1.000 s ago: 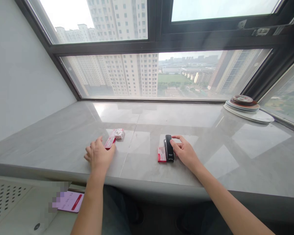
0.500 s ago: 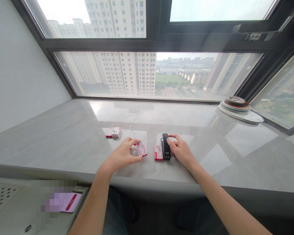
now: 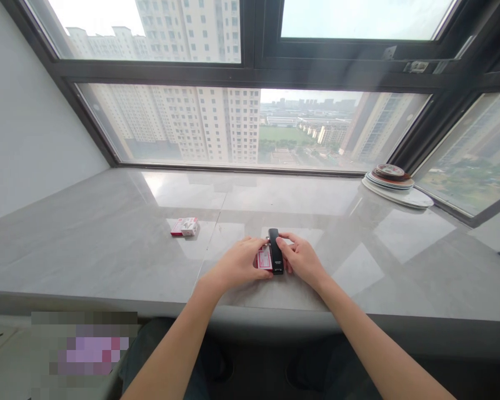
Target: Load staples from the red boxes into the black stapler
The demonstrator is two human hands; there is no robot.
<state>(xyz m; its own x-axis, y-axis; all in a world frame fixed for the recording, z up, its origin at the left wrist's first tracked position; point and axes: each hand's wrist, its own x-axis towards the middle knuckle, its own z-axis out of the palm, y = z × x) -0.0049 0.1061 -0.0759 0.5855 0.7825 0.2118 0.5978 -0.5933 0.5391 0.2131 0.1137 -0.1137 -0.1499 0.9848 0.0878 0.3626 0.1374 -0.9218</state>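
Note:
A black stapler (image 3: 276,253) lies lengthwise on the grey marble counter (image 3: 108,250). Its right side is gripped by my right hand (image 3: 300,256), thumb on top. Just left of the stapler, my left hand (image 3: 244,261) holds a small red and white box (image 3: 264,258) between thumb and fingers. That box is beside the stapler, and whatever lies beneath it is hidden. Farther left, a white box (image 3: 189,226) sits next to a flat red and white box (image 3: 176,227), away from both hands.
Stacked plates (image 3: 394,186) stand at the back right corner by the window frame (image 3: 250,75). The counter's front edge (image 3: 275,314) runs close below my forearms. A pixelated purple item (image 3: 91,353) is at the lower left.
My left hand has moved right with its small box, from a gap away up to the stapler, over where another red and white box lay. The view has shifted slightly.

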